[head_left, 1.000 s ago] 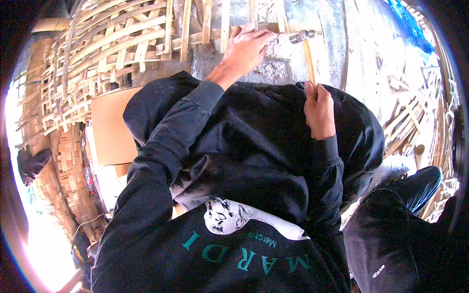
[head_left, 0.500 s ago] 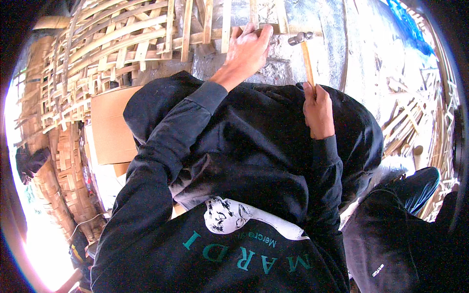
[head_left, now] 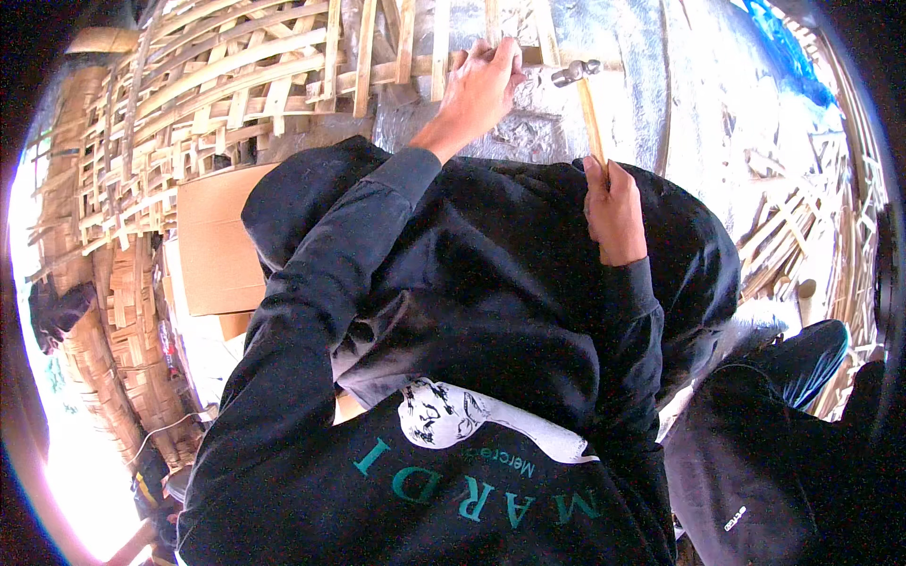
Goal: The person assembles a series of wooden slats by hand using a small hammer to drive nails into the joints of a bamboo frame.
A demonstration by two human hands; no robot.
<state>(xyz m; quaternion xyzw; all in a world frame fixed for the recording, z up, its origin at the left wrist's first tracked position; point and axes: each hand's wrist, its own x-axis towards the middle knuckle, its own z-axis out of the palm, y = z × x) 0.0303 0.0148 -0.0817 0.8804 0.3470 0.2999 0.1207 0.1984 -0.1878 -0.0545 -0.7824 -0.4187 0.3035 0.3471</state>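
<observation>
My left hand is closed at the top of the view, its bent fingers around a crosswise bamboo strip where upright strips meet it. The fingertips are partly hidden, so any small item in them cannot be made out. In my right hand is a hammer, gripped low on its wooden handle. The metal hammer head is raised just right of my left hand, apart from it. Beneath both lies a shiny silvery sheet.
Woven bamboo lattice spreads at the far left, above a cardboard box. Loose bamboo strips are heaped at the right, below blue plastic sheeting. Another person's dark-trousered leg is close by at the lower right.
The fingers of my left hand have drawn together and shifted slightly at the strip. The hammer head has moved a little to the left, still raised.
</observation>
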